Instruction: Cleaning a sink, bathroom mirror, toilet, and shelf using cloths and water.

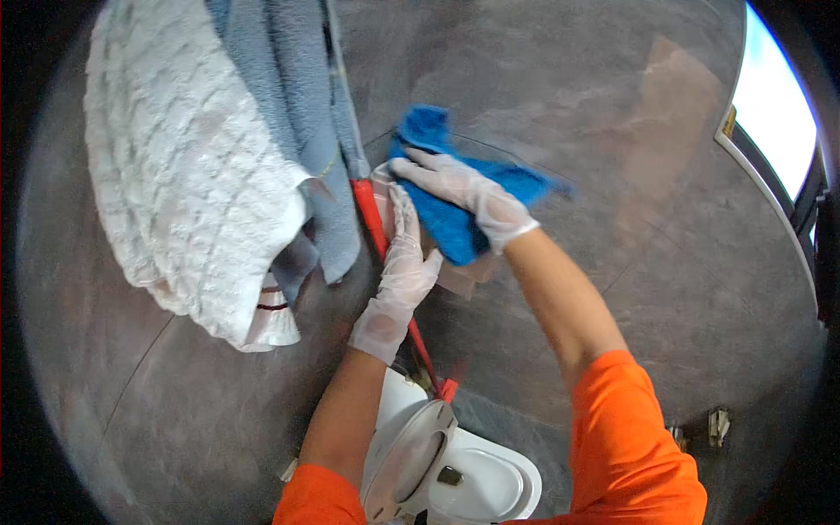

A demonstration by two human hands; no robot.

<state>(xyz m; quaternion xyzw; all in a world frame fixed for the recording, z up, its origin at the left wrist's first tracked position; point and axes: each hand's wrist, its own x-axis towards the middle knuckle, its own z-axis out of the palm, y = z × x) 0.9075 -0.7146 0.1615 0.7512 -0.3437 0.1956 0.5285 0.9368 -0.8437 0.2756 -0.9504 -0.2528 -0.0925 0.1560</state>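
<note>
My right hand, in a thin translucent glove, lies on a blue cloth with its fingers spread over it. Under and beside the cloth, against the grey tiled surface, shows a pinkish translucent piece whose kind I cannot tell. My left hand, gloved likewise, has its fingers extended along the cloth's left edge; whether it holds part of that piece I cannot tell. Just left of it, partly behind the hand and wrist, runs a red pole.
White textured fabric and grey-blue towels hang at the upper left. Below my arms is a white toilet with its seat raised. A bright panel with a pale frame stands at the right edge. Small metallic fittings show at lower right.
</note>
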